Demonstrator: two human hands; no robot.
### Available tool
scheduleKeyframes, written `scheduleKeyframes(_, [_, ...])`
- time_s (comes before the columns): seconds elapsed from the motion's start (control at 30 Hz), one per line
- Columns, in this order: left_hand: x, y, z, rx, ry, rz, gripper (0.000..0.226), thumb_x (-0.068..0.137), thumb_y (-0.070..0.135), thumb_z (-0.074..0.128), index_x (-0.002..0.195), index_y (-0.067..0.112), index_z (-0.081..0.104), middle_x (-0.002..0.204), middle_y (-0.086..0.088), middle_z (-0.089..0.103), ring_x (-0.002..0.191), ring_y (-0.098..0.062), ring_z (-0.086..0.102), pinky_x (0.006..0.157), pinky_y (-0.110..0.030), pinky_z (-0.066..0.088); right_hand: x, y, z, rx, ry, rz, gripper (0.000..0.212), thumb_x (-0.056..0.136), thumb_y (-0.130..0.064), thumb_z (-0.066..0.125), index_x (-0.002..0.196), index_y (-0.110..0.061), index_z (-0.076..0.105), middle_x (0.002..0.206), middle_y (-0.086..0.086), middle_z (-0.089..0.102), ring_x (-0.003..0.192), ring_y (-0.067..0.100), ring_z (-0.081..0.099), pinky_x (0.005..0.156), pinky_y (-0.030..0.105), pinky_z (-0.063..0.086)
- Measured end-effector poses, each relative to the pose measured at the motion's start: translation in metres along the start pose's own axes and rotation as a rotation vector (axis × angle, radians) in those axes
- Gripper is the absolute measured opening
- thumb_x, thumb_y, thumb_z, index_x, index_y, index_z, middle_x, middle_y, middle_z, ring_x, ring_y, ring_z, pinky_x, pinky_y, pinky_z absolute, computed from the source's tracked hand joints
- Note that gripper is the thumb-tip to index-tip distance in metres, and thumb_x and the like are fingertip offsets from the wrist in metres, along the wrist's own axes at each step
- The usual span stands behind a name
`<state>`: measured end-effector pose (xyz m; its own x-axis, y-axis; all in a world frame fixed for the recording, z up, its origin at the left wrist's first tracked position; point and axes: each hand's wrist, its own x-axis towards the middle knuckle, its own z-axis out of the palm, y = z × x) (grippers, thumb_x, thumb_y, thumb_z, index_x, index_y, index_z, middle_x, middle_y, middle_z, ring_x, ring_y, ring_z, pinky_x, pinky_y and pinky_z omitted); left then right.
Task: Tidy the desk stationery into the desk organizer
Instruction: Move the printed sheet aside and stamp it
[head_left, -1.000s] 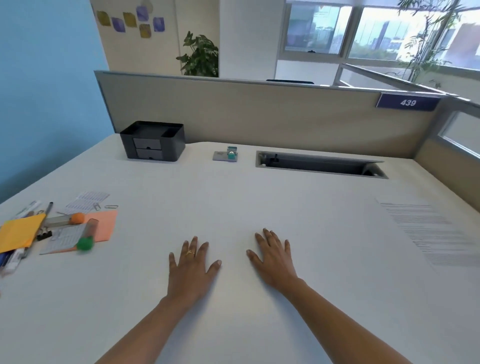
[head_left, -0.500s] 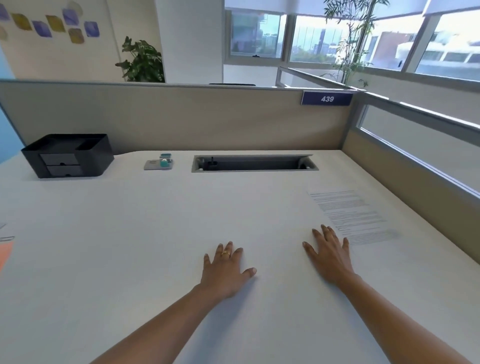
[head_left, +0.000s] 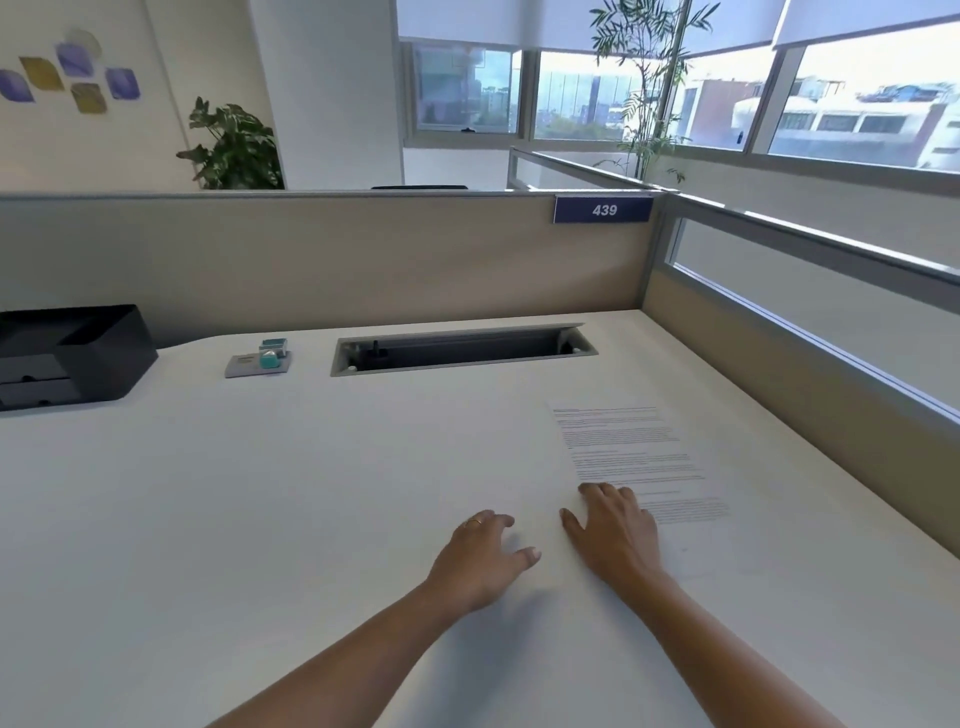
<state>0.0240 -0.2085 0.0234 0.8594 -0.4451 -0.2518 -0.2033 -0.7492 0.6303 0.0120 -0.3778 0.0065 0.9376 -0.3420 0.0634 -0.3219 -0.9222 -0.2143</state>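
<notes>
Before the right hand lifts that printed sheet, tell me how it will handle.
The printed sheet lies flat against the desk, so it is probably thin, light and floppy. With the right hand on its near edge, it would likely slide before lifting.

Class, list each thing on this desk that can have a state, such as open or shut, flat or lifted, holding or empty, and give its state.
Desk organizer: upright, both front drawers shut.
Cable tray: lid open.
Printed sheet: lying flat, text up.
Teal clips: resting on a grey pad.
Left hand: empty, fingers curled, on the desk.
Right hand: empty, palm down on the sheet's near edge.
</notes>
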Motion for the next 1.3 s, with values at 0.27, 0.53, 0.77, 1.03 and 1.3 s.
scheduleKeyframes(0.27, [0.016,0.014,0.003,-0.546,0.005,-0.169,0.044,0.089,0.038,0.055,0.127,0.016,0.049,0.137,-0.002,0.047,0.124,-0.017,0.044,0.099,-0.026,0.036,0.019,0.010,-0.027,0.138,-0.031,0.123,0.045,0.090,-0.032,0.054,0.133,-0.023,0.043,0.134,-0.003,0.050,0.126,0.019,0.043,0.092,0.035,0.041])
scheduleKeyframes(0.53, [0.024,0.036,0.017,-0.806,-0.038,-0.242,0.050,0.089,0.032,0.056,0.132,0.008,0.045,0.138,-0.010,0.046,0.104,-0.018,0.049,0.067,-0.020,0.040,0.026,0.067,-0.044,-0.024,-0.204,0.453,0.095,0.066,-0.069,0.064,0.137,-0.018,0.027,0.139,0.009,0.036,0.131,0.028,0.031,0.100,0.046,0.034])
scheduleKeyframes(0.77, [0.026,0.046,0.027,-0.963,-0.071,-0.294,0.011,0.091,0.026,0.054,0.097,0.017,0.053,0.084,0.007,0.053,0.076,-0.009,0.044,0.064,-0.021,0.037,0.020,0.065,-0.042,-0.023,-0.251,0.494,0.108,0.056,-0.078,0.063,0.137,-0.018,0.023,0.137,0.011,0.038,0.128,0.029,0.033,0.097,0.043,0.036])
scheduleKeyframes(1.03, [0.020,0.044,0.025,-1.012,-0.036,-0.320,0.019,0.090,0.027,0.054,0.105,0.015,0.053,0.082,0.000,0.053,0.068,-0.012,0.046,0.056,-0.022,0.041,0.012,0.041,-0.038,0.059,-0.260,0.419,0.110,0.056,-0.069,0.071,0.139,-0.018,0.020,0.138,0.012,0.033,0.129,0.031,0.032,0.101,0.045,0.033])
scheduleKeyframes(1.3, [0.003,-0.007,-0.011,-0.904,0.154,-0.325,0.011,0.089,0.016,0.058,0.080,0.010,0.058,0.056,0.006,0.057,0.034,-0.004,0.040,0.034,-0.012,0.024,-0.006,-0.020,-0.013,0.048,-0.223,0.207,0.111,0.061,-0.076,0.060,0.144,-0.021,0.010,0.142,0.009,0.027,0.131,0.029,0.027,0.100,0.046,0.032])
